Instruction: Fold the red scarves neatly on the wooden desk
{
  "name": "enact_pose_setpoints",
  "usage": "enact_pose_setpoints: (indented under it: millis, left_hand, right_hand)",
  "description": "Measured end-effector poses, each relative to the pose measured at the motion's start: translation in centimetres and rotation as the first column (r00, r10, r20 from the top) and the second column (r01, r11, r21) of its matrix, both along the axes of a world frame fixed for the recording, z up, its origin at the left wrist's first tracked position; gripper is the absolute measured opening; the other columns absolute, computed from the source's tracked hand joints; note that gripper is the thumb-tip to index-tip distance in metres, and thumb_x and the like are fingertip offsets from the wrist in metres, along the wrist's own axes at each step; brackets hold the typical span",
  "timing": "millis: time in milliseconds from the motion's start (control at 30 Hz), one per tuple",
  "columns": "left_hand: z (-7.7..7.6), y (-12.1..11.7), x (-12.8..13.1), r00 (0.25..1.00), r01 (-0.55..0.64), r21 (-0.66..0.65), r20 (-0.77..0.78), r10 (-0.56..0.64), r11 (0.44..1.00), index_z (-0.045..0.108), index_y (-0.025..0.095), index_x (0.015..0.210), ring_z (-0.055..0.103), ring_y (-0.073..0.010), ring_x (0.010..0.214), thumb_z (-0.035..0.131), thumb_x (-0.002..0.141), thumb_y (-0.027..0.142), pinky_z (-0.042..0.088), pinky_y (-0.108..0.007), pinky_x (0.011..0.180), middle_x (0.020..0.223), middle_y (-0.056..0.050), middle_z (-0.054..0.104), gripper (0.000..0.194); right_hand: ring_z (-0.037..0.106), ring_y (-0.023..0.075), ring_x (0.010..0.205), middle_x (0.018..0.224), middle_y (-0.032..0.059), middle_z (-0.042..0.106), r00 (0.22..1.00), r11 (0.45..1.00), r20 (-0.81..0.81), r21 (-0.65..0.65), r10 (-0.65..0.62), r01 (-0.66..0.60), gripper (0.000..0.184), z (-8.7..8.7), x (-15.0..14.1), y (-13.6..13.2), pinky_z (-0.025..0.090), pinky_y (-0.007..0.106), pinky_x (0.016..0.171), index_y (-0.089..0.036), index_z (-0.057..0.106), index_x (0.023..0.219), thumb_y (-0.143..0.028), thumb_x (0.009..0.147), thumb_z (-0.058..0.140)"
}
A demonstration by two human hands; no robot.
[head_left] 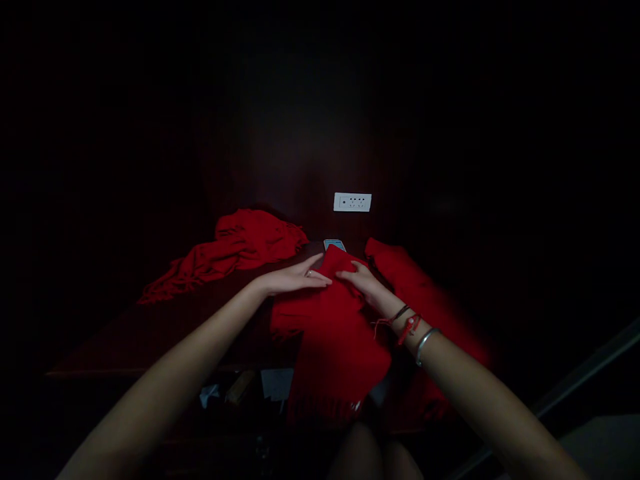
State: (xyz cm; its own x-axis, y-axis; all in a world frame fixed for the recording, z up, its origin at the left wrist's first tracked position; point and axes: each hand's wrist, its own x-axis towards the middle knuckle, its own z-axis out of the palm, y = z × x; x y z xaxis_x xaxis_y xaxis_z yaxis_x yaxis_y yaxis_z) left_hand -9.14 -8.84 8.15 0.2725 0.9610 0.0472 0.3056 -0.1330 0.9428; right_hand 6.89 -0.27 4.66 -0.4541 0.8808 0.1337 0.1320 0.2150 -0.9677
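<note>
A red fringed scarf [340, 333] lies in folds before me, its fringed end hanging over the table's front edge. My left hand [293, 279] is at the scarf's upper left side, fingers stretched out and thumb apart, fingertips touching the cloth. A ring shows on one finger. On the upper right side, my right hand [364, 281] has its thumb on top of the cloth and appears to grip the scarf's edge; some of its fingers are hidden. Bracelets circle my right wrist.
A crumpled red fringed scarf [250, 233] lies at the back left. More red cloth [415, 280] stretches along the right, partly behind my right arm. A phone [335, 245] lies beyond the scarf, below a white wall socket [353, 202]. Items on a shelf [243, 387] show dimly underneath.
</note>
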Motion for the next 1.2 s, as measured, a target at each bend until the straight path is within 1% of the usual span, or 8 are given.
enact_pose_setpoints:
  millis: [100, 267, 367, 500, 700, 867, 1000, 1200]
  left_hand:
    - [-1.5, 0.7, -3.4, 0.982, -0.189, 0.065, 0.040, 0.187, 0.980, 0.029, 0.013, 0.122, 0.056, -0.0174, 0.086, 0.047, 0.074, 0.033, 0.041, -0.032, 0.078, 0.099, -0.011, 0.058, 0.055]
    - [-4.8, 1.7, -8.0, 0.701, -0.655, 0.162, -0.235, 0.673, 0.738, 0.055, 0.012, 0.093, 0.051, -0.0204, 0.094, 0.053, 0.064, 0.028, 0.040, -0.025, 0.076, 0.097, -0.009, 0.059, 0.033]
    - [-6.0, 2.0, -7.9, 0.675, -0.696, 0.074, -0.273, 0.686, 0.714, 0.055, 0.012, 0.086, 0.057, -0.0196, 0.081, 0.052, 0.063, 0.025, 0.042, -0.024, 0.060, 0.084, -0.007, 0.062, 0.026]
    - [-6.3, 2.1, -7.3, 0.725, -0.668, -0.033, -0.250, 0.641, 0.743, 0.052, 0.014, 0.086, 0.058, -0.0122, 0.057, 0.047, 0.067, 0.020, 0.035, -0.017, 0.042, 0.071, -0.003, 0.061, 0.021]
    - [-6.8, 2.2, -8.2, 0.730, -0.676, -0.075, -0.205, 0.652, 0.733, 0.048, 0.014, 0.087, 0.056, -0.0078, 0.050, 0.041, 0.069, 0.014, 0.029, -0.013, 0.036, 0.075, -0.004, 0.060, 0.019]
    - [-7.5, 2.4, -9.3, 0.732, -0.673, -0.009, -0.153, 0.664, 0.740, 0.049, 0.013, 0.091, 0.056, -0.0076, 0.048, 0.042, 0.071, 0.022, 0.028, -0.014, 0.035, 0.082, -0.006, 0.059, 0.023]
    - [-7.7, 4.1, -9.9, 0.747, -0.656, 0.111, -0.044, 0.663, 0.747, 0.050, 0.014, 0.095, 0.058, -0.0115, 0.065, 0.045, 0.070, 0.032, 0.037, -0.016, 0.044, 0.090, -0.007, 0.058, 0.031]
    - [-6.3, 8.1, -6.0, 0.809, -0.583, 0.218, 0.067, 0.584, 0.783, 0.052, 0.015, 0.096, 0.053, -0.0158, 0.086, 0.040, 0.074, 0.038, 0.042, -0.020, 0.055, 0.100, -0.008, 0.056, 0.034]
  right_hand:
    - [0.057, 0.0148, 0.074, 0.093, 0.0059, 0.057, 0.979, 0.991, 0.156, 0.051, -0.130, 0.123, 0.048, -1.8, 1.2, 0.6, 0.046, 0.026, 0.064, -0.014, 0.042, 0.105, -0.014, 0.059, 0.051]
    - [0.045, 0.0232, 0.099, 0.114, 0.0125, 0.043, 0.830, 0.894, 0.428, 0.413, -0.358, 0.173, 0.070, -1.0, 2.3, 0.6, 0.039, 0.033, 0.080, -0.015, 0.021, 0.125, -0.019, 0.061, 0.050]
    - [0.033, 0.0292, 0.110, 0.123, 0.0151, 0.032, 0.763, 0.788, 0.503, 0.615, -0.405, 0.012, 0.066, 0.0, 0.6, -1.5, 0.031, 0.041, 0.086, -0.016, 0.023, 0.125, -0.030, 0.066, 0.048]
    - [0.038, 0.0279, 0.105, 0.118, 0.0153, 0.039, 0.753, 0.787, 0.648, 0.520, -0.111, -0.332, 0.071, -0.6, -4.1, -5.2, 0.032, 0.041, 0.082, -0.017, 0.024, 0.124, -0.054, 0.067, 0.042]
    - [0.048, 0.0305, 0.094, 0.103, 0.0198, 0.051, 0.600, 0.809, 0.753, 0.516, -0.272, -0.282, 0.066, -2.3, -9.4, -6.9, 0.038, 0.043, 0.071, -0.014, 0.033, 0.119, -0.036, 0.062, 0.057]
    - [0.056, 0.0221, 0.082, 0.087, 0.0106, 0.061, 0.751, 0.862, 0.626, 0.481, -0.209, -0.161, 0.030, 0.3, -7.2, -3.2, 0.043, 0.030, 0.065, -0.016, 0.056, 0.093, -0.015, 0.064, 0.049]
    - [0.057, 0.0147, 0.072, 0.081, 0.0017, 0.062, 0.961, 0.954, 0.209, 0.276, -0.180, 0.119, 0.030, 5.2, -0.7, 0.9, 0.045, 0.026, 0.065, -0.017, 0.056, 0.091, -0.015, 0.061, 0.050]
    - [0.057, 0.0110, 0.061, 0.066, -0.0003, 0.062, 0.982, 0.980, -0.114, -0.114, 0.152, -0.165, 0.025, 6.3, 5.0, 1.9, 0.046, 0.026, 0.065, -0.014, 0.058, 0.081, -0.011, 0.057, 0.058]
